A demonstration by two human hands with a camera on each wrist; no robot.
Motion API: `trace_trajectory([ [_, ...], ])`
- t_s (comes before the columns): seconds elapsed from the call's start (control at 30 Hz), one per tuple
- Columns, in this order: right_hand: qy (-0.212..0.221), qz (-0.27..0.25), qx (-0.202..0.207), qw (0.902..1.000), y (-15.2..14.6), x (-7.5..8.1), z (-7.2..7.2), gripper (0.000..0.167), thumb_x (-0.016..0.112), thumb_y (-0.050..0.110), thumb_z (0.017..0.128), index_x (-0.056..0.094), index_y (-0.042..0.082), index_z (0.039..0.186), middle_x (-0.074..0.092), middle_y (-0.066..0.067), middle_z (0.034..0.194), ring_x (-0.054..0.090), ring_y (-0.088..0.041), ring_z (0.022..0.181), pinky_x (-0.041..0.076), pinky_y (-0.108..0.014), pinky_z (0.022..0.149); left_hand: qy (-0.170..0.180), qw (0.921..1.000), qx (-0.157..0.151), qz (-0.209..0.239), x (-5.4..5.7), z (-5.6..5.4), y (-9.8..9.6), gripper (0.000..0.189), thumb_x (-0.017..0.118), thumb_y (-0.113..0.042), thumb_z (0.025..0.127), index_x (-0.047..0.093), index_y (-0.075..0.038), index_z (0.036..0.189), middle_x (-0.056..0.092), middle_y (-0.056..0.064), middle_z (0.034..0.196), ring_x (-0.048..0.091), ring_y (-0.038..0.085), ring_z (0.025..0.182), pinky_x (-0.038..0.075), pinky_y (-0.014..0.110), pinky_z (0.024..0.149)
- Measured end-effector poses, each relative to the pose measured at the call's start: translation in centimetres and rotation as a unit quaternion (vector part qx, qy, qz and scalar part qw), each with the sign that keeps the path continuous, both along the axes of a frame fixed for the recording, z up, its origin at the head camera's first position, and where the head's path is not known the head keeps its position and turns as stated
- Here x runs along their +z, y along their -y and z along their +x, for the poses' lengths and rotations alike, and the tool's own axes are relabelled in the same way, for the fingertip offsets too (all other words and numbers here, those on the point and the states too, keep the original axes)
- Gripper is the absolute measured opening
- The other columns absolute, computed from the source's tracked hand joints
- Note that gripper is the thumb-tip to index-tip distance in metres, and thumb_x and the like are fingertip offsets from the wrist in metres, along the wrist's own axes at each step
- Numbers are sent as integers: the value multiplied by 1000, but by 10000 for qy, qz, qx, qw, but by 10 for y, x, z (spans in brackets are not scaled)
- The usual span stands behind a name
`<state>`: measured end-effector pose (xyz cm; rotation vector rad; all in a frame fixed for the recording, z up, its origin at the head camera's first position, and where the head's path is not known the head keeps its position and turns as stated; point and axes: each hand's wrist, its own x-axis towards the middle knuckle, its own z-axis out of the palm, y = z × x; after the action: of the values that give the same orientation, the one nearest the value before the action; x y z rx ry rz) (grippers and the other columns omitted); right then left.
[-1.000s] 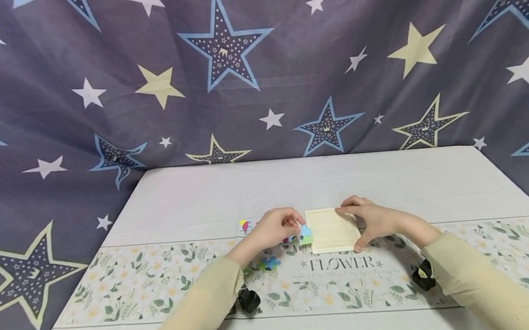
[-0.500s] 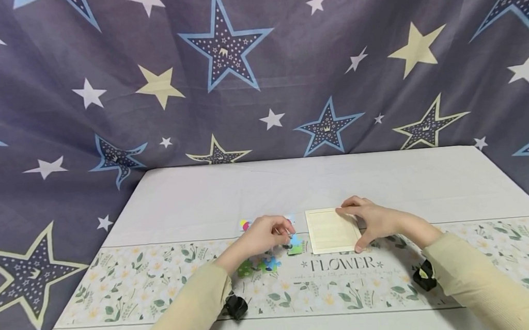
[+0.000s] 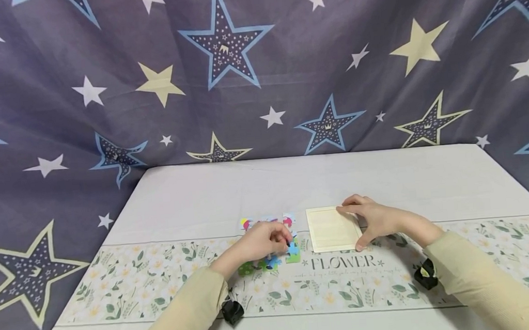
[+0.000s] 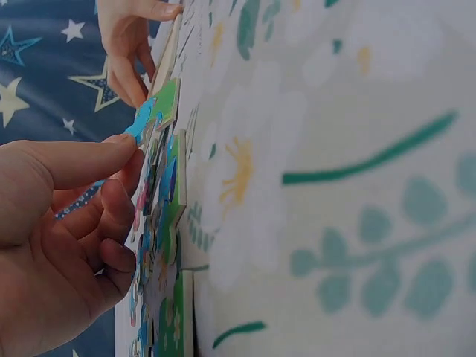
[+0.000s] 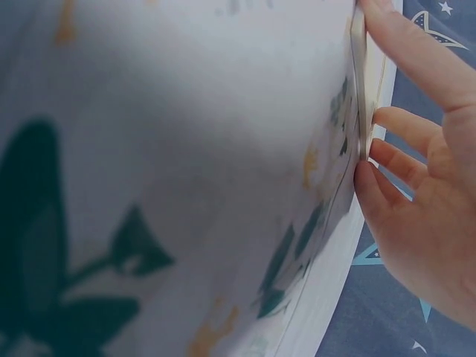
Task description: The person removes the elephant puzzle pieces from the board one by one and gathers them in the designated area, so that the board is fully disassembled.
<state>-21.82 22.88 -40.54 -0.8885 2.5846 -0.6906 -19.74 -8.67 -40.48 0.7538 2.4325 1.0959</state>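
Between thumb and fingertips, my left hand [image 3: 260, 242] pinches a blue-and-green puzzle piece [image 3: 293, 253]; the left wrist view shows the same puzzle piece [image 4: 165, 105] tilted at the fingertips. Under and around that hand lie several colourful puzzle pieces [image 3: 272, 262], partly hidden by it. To their right is a shallow square wooden puzzle tray [image 3: 334, 229] with nothing inside. My right hand [image 3: 378, 222] holds the tray's right side, thumb at the near corner and fingers at the far edge. Its fingers touch the tray's edge [image 5: 364, 111] in the right wrist view.
A floral runner [image 3: 162, 282] with the word FLOWER crosses the white-covered table [image 3: 229, 188]. Behind the table hangs a dark curtain [image 3: 286, 80] with stars. Each wrist wears a black device [image 3: 232, 311].
My left hand has drawn leftward from the tray's left edge, carrying the puzzle piece to just beside the other pieces. The right hand and the tray stay in place.
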Motion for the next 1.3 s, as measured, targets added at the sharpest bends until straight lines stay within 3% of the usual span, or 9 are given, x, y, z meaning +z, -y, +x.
trace_trajectory([
  [0.43, 59, -33, -37, 10000, -2, -1, 0, 104, 80, 46, 59, 33, 1, 139, 29, -18, 136, 26, -37, 125, 32, -54, 95, -75, 9996, -256, -135, -1, 3, -2, 8, 65, -5, 81, 67, -10, 87, 60, -3, 70, 52, 9, 61, 44, 23, 62],
  [1.3, 128, -30, -84, 9999, -5, 0, -1, 102, 81, 42, 59, 33, 0, 139, 29, -19, 136, 27, -38, 124, 32, -55, 95, -224, 9992, -230, -221, -3, 0, -7, 7, 66, -7, 80, 67, -11, 86, 59, -4, 71, 54, 9, 65, 45, 23, 65],
])
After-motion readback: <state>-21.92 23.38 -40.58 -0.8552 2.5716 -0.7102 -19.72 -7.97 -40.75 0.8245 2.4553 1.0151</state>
